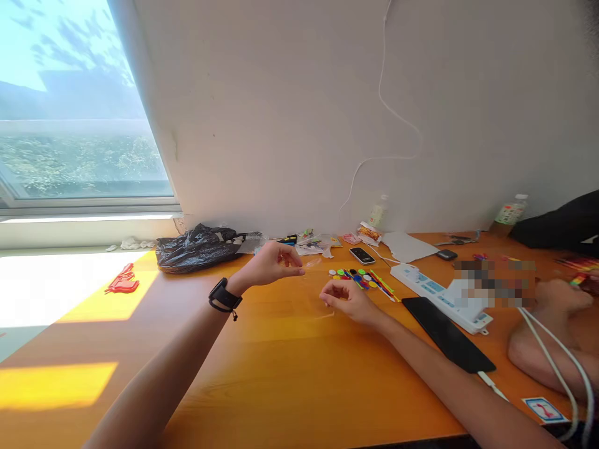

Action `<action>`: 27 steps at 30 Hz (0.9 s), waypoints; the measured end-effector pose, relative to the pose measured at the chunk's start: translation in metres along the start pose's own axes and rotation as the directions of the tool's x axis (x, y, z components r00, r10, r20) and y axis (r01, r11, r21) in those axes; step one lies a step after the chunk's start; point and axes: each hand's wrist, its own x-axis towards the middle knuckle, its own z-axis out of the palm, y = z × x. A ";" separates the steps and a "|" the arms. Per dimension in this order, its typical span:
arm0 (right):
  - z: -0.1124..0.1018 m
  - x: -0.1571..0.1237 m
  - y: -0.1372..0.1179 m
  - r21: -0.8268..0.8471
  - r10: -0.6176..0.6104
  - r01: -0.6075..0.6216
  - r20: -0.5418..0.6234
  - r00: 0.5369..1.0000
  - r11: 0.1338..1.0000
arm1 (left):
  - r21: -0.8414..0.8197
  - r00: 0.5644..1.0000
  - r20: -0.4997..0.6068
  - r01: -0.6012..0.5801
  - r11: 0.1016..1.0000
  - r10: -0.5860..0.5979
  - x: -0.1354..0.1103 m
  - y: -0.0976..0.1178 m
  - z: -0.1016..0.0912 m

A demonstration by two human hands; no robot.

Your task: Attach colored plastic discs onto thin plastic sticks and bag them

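"Left grip [270, 265]: how is it set?"

"Thumb and fingers bend toward one another, a narrow gap showing near the tips; whether they hold anything fine cannot be told. Around the wrist: a black band [225, 295]."

"And the right grip [349, 300]?"

"Fingers curled, thumb drawn near the forefinger; its hold, if any, cannot be made out either. Just below the fingertips shows a pale, thin strip [329, 313], too indistinct to name."

"Where are the coloured discs [354, 272]?"

"On the counter [262, 374], just beyond the right hand, with coloured sticks [382, 285] along their right side."

"What surrounds these?"

"To the right, a white power strip [428, 288] and a flat black device [447, 333]; to the left, a black plastic bag [199, 251] and a red toy gun [124, 280]."
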 end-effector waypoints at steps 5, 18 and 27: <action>-0.003 0.002 -0.003 0.003 -0.010 0.010 -0.053 0.999 1.000 | 0.019 0.997 -0.074 0.025 1.000 -0.023 0.001 -0.003 -0.005; -0.004 0.003 -0.006 0.076 -0.027 0.044 -0.218 0.975 0.996 | -0.001 0.991 0.079 0.109 0.994 -0.108 -0.002 -0.002 -0.013; -0.004 0.002 -0.005 0.014 -0.047 0.051 -0.216 0.975 0.999 | -0.059 0.986 0.068 0.159 0.986 -0.155 -0.003 -0.002 -0.012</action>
